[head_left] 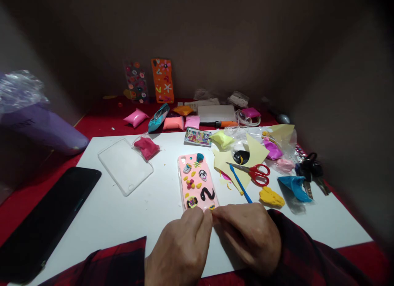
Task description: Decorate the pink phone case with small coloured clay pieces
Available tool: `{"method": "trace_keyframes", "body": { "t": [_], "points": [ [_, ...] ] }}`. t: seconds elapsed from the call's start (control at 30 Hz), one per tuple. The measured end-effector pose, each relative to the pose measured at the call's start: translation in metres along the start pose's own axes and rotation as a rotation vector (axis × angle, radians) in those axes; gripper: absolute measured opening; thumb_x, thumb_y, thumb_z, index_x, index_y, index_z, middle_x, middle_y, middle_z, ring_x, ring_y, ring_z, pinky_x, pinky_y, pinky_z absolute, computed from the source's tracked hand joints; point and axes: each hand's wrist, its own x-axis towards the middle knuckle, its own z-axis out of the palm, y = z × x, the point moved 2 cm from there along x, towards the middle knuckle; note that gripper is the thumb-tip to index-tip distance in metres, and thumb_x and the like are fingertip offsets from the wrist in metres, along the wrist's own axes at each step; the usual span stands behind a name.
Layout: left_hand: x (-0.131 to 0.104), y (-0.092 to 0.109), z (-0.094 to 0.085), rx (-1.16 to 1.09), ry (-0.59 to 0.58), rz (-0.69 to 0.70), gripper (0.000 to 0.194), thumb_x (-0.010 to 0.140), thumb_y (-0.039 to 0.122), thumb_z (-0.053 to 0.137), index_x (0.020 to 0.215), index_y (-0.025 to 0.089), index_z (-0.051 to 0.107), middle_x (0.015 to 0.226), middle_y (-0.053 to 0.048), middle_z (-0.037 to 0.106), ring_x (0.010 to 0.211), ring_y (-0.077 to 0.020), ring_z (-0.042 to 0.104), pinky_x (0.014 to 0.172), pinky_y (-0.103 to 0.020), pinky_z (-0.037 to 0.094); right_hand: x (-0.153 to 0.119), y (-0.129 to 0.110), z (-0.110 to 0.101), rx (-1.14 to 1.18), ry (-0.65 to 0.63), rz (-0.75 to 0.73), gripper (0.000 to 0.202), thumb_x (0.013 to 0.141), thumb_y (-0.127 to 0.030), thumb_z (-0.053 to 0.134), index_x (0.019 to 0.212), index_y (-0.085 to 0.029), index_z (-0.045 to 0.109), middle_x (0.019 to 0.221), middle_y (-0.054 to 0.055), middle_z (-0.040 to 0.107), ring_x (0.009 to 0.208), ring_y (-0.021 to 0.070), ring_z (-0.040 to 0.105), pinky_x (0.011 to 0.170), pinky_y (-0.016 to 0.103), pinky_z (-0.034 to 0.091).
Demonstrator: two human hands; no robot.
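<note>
Pink phone case (197, 181) flat on white board (166, 236), lower end hidden behind both hands. Left hand (181, 245) and right hand (249, 236) curled there, fingertips close together; can't tell whether either grips anything. Sleeves cut off by frame.

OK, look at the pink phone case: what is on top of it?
On the pink case sit, among others, a teal lump, a black wavy piece, a flower and yellow pieces. The left hand and right hand cover its near end, hiding anything beneath them.
</note>
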Motion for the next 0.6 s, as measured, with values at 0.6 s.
{"method": "trace_keyframes", "body": {
  "t": [0.6],
  "points": [
    [0.0015,-0.0002,0.0003,-0.031,0.021,-0.007,0.020,0.090,0.011,0.038,0.093,0.014,0.058,0.068,-0.003,0.054,0.052,-0.0181,0.053,0.041,-0.030,0.043,-0.0004,0.0002,-0.0053,-0.092,-0.054,-0.085,0.023,0.087,-0.016,0.043,0.100,-0.015,0.062,0.057,0.001,0.052,0.049,0.0135,0.046,0.047,0.028,0.025]
  ]
}}
